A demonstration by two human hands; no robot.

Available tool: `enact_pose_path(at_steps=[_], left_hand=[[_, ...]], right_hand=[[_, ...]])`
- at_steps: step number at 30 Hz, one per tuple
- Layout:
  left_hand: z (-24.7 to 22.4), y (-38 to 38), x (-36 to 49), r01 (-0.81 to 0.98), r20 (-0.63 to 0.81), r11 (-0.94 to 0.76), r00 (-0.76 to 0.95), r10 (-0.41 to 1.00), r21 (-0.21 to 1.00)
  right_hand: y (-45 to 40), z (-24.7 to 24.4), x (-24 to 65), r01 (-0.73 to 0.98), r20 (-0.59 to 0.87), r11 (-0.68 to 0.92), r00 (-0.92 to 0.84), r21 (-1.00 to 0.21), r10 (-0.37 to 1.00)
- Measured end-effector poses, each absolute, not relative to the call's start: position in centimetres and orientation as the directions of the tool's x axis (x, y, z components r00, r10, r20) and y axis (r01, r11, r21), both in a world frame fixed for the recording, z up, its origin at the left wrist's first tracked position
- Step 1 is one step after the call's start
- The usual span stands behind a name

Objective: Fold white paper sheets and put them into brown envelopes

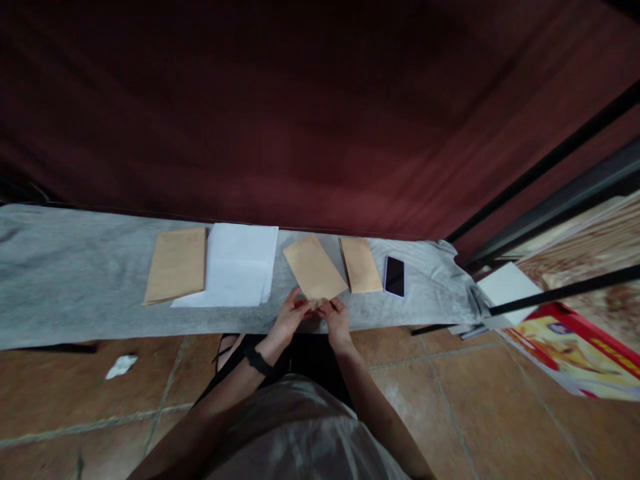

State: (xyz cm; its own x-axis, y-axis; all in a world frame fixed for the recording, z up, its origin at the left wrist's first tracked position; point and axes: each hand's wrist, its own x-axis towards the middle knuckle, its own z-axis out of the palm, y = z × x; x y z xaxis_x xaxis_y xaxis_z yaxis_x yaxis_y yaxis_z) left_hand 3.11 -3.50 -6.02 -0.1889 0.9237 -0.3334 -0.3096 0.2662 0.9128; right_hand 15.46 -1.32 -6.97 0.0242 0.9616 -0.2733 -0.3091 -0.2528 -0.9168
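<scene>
A brown paper envelope (314, 267) lies tilted on the grey cloth in front of me. My left hand (291, 313) and my right hand (336, 319) meet at its near end, fingers closed in a pinch on that edge. What the fingertips do under the edge is partly hidden. Just right of it rests a stack of similar brown envelopes (361, 265). To the left are white paper sheets (243, 263), and beyond them another stack of brown envelopes (176, 263) with a red mark near its top corner.
A phone (395, 276) lies on the grey cloth-covered table (75, 273), right of the envelopes. Dark red fabric (300, 133) hangs behind the table. At right are black bars (565, 297) and a red and yellow box (585, 350). A crumpled white scrap (121, 367) is on the tiled floor.
</scene>
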Motion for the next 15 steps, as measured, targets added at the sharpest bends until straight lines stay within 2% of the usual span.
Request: enact_pose_path(at_steps=[3, 10, 15], left_hand=[[-6.8, -3.6, 3.0, -0.310, -0.341, 0.275, -0.182, 0.922, 0.910], [-7.5, -3.4, 2.1, -0.174, -0.351, 0.321, -0.189, 0.917, 0.931], [-7.8, -3.6, 2.0, -0.005, -0.231, 0.235, -0.224, 0.947, 0.972]], right_hand=[[-2.0, -7.3, 15.2, -0.357, -0.339, -0.314, 0.010, -0.880, 0.941], [-2.5, -8.2, 16.2, -0.424, -0.424, -0.367, 0.047, -0.828, 0.904], [-1.7, -8.2, 17.6, -0.435, -0.412, -0.336, 0.090, -0.835, 0.907]])
